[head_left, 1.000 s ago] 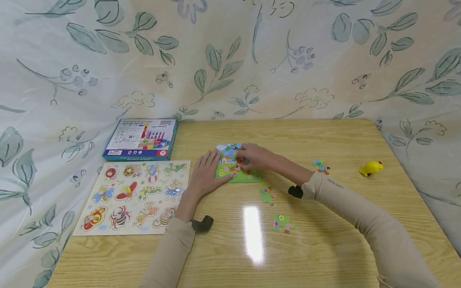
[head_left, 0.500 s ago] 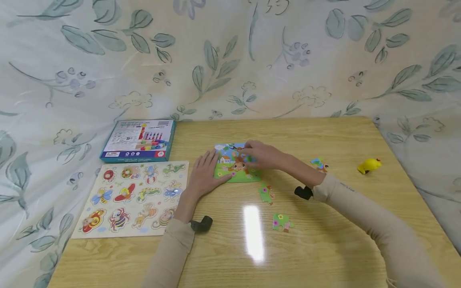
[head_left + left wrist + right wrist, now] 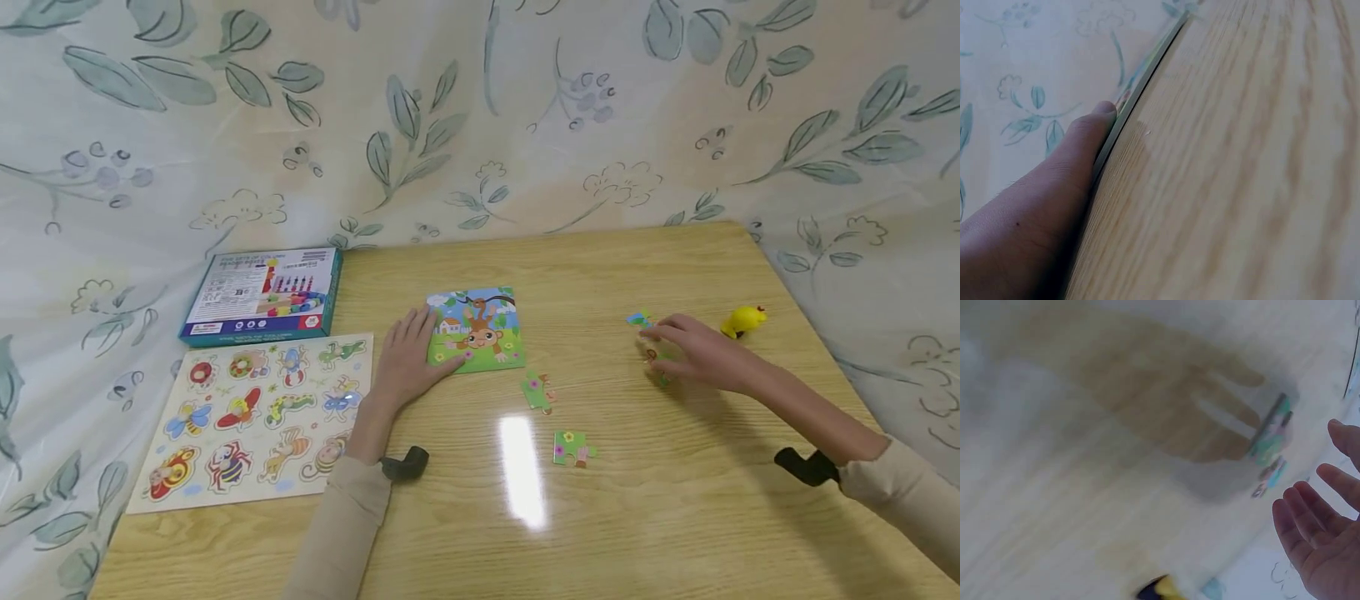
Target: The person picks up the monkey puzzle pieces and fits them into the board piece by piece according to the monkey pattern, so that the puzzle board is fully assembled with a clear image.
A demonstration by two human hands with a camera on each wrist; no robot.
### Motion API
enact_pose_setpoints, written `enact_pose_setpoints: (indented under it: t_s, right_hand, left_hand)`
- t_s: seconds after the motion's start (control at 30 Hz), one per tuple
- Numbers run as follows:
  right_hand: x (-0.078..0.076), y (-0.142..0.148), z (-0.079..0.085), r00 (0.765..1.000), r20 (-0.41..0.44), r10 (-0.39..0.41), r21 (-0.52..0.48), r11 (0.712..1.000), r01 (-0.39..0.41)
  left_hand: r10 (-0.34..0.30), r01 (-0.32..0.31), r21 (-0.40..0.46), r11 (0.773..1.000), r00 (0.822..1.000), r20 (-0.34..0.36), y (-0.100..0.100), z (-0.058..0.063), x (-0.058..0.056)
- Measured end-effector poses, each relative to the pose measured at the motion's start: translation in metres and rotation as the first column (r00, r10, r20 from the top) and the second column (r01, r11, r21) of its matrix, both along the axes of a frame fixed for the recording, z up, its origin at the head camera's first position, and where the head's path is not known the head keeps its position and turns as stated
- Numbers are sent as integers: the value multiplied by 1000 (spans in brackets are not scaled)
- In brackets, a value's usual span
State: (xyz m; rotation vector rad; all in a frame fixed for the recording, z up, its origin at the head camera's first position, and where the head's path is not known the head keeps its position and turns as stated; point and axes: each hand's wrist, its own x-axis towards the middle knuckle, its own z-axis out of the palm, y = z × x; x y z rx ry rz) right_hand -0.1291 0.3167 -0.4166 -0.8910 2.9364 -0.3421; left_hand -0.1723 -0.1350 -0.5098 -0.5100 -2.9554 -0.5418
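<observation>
My left hand lies flat with spread fingers along the left side of a square monkey puzzle. In the left wrist view its thumb rests at the puzzle's edge. Over the table's right side, my right hand hovers with fingers loosely bent and apart, holding nothing. A blue-green puzzle piece shows just beyond its fingertips; another piece is partly hidden under them. The right wrist view shows my open palm near a green puzzle piece and a smaller-looking piece, both blurred.
Two green puzzle pieces, one flowered and one lower, lie in front of the puzzle. A yellow toy chick stands at right. At left are an insect picture board and a boxed toy set.
My right hand has left the monkey puzzle and swung right to the loose pieces there. The monkey picture is now uncovered. My left hand stays at its side; the head view has shifted slightly.
</observation>
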Motion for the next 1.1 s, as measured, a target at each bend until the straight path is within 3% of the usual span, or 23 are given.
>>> enact_pose_setpoints:
  t_s: [0.13, 0.3, 0.67, 0.97, 1.1]
  right_hand:
    - [12, 10, -2, 997, -75, 20, 30, 999, -18]
    - [14, 13, -4, 992, -119, 45, 49, 998, -40]
    - [13, 11, -7, 999, 6, 44, 17, 999, -44]
    - [12, 14, -8, 998, 41, 39, 17, 999, -40]
    - [11, 14, -5, 997, 3, 71, 27, 997, -71]
  left_hand:
    - [6, -6, 0, 1000, 1000, 6, -1, 1, 0]
    - [9, -9, 1, 1000, 1000, 2, -2, 1, -1]
    - [-2, 2, 14, 1000, 1000, 5, -1, -3, 0]
    - [4, -4, 13, 1000, 1000, 27, 0, 0, 2]
    - [5, -6, 18, 1000, 1000, 25, 0, 1, 2]
